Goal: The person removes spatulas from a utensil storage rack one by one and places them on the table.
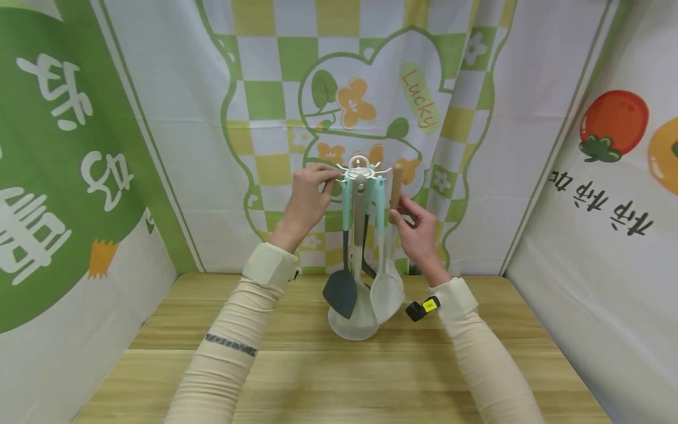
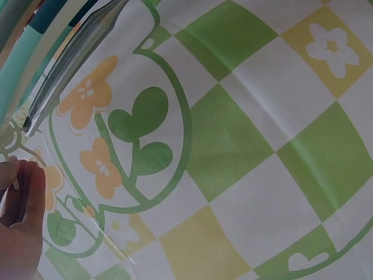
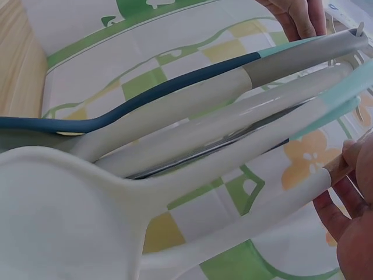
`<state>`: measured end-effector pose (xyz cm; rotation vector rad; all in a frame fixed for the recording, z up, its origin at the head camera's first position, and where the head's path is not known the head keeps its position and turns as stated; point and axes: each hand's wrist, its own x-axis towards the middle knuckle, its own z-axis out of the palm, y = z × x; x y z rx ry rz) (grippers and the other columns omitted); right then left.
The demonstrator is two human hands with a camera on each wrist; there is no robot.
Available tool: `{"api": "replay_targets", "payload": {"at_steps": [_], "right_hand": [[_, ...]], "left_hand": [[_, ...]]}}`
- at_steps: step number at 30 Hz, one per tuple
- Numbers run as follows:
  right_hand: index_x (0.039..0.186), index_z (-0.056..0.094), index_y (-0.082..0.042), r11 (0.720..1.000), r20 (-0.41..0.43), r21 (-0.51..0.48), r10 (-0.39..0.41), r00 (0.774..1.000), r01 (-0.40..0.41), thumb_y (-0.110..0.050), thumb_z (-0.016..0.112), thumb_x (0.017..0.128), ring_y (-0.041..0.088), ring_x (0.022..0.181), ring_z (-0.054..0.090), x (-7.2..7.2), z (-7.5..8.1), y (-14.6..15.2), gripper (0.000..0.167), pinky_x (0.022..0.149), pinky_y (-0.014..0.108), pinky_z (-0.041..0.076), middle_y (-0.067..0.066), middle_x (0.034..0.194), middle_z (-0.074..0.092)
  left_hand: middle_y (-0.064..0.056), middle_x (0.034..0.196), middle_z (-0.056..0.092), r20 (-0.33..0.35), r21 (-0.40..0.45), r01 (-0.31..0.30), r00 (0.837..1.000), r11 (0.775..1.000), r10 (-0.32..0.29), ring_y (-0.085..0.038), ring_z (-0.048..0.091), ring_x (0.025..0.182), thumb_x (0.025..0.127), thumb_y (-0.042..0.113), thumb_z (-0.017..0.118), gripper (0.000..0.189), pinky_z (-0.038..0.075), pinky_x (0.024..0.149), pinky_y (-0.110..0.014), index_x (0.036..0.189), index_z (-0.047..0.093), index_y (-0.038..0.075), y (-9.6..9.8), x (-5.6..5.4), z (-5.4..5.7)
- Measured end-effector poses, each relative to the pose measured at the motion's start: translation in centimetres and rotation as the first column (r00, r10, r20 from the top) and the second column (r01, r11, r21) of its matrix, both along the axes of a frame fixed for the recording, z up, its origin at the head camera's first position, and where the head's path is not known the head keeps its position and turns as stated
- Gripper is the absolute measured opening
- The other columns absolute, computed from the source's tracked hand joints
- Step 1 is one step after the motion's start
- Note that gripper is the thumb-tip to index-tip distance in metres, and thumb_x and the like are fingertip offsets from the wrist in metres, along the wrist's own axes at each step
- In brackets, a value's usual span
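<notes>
A white utensil rack (image 1: pixel 360 173) with hooks around its top stands upright on the table. My left hand (image 1: pixel 311 194) pinches one of its hooks at the left between thumb and fingers. With the thumb and fingertips of my right hand (image 1: pixel 417 228), I hold a white utensil by its wooden handle (image 1: pixel 396 187), upright at the rack's right side. Its white shaft (image 3: pixel 250 224) shows in the right wrist view; the head is largely hidden behind a pale turner (image 1: pixel 386 294) with a mint handle. A dark turner (image 1: pixel 341 292) and a grey-handled utensil (image 1: pixel 359 212) hang in front.
The rack's round pale base (image 1: pixel 354 331) rests on the wood-grain table (image 1: pixel 318 377) near its back edge. A printed checkered cloth (image 1: pixel 265 100) hangs right behind the rack. Printed cloth walls rise at the left and right.
</notes>
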<state>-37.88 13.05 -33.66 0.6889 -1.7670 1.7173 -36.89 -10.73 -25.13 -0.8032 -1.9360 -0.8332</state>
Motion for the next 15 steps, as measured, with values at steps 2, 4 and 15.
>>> {"api": "replay_targets", "payload": {"at_steps": [2,4,15], "right_hand": [[0.138,0.058,0.005,1.000,0.008,-0.005,0.001,1.000,-0.001,0.004,0.064,0.097,0.005,0.097,0.066,0.3,0.0,0.1,0.041,0.085,0.019,0.059,0.034,0.122,0.065],[0.138,0.057,0.008,1.000,0.020,-0.001,-0.003,1.000,0.003,0.006,0.063,0.097,0.004,0.097,0.066,0.9,0.3,0.1,0.041,0.085,0.018,0.059,0.036,0.122,0.064],[0.135,0.057,0.011,0.999,0.038,-0.036,-0.015,0.999,0.017,0.010,0.064,0.094,0.009,0.093,0.068,2.0,0.0,0.7,0.041,0.082,0.021,0.061,0.039,0.120,0.062]], "left_hand": [[-0.022,0.103,0.074,0.004,0.000,0.003,1.000,1.000,-0.003,-0.034,0.072,0.096,0.093,-0.011,0.066,0.016,0.061,0.085,-0.037,0.103,0.077,-0.007,0.0,0.0,0.0],[-0.022,0.103,0.074,0.006,0.001,0.006,1.000,1.000,-0.006,-0.034,0.072,0.096,0.093,-0.011,0.066,0.016,0.061,0.085,-0.037,0.103,0.077,-0.007,0.0,0.0,-0.1],[-0.021,0.104,0.074,0.030,0.020,0.027,0.999,0.999,-0.027,-0.033,0.071,0.097,0.093,-0.009,0.066,0.016,0.060,0.086,-0.037,0.104,0.077,-0.007,-0.3,-0.3,-0.1]]}}
